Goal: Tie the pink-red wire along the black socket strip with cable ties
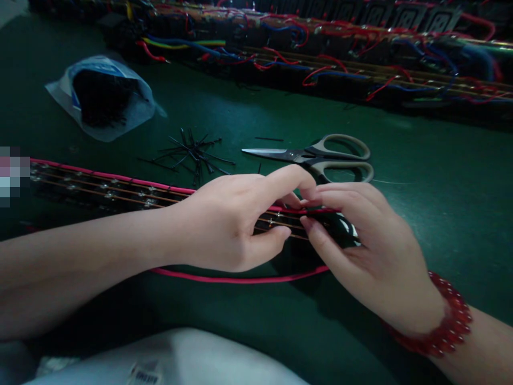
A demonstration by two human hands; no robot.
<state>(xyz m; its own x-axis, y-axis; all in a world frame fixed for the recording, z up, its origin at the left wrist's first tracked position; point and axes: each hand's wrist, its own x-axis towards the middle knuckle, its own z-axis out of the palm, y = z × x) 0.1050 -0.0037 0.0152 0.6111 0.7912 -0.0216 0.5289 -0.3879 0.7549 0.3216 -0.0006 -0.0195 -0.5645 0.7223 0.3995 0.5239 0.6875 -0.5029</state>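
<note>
Red cable [108,175] ran along the top edge of a metal-railed strip [92,188] on a green table [449,160], reaching from 9 o'clock to the fingertips at the clock's centre. The left hand [236,230] arched over the strip, thumb parted from bent fingers; the right hand [372,240] came in from 4 o'clock, thumb and forefinger nearly together, apparently to work one spot from both sides. Overlapping fingers left any grip impossible to tell. Scissors [298,156] at 12 o'clock and black ties [194,152] at 10 lay nearby, probably for easy reach; a plastic bag [140,109] sat beyond. Pixelation masked the 9 o'clock edge; wired assemblies [332,69] overhead were dim and cropped.
</note>
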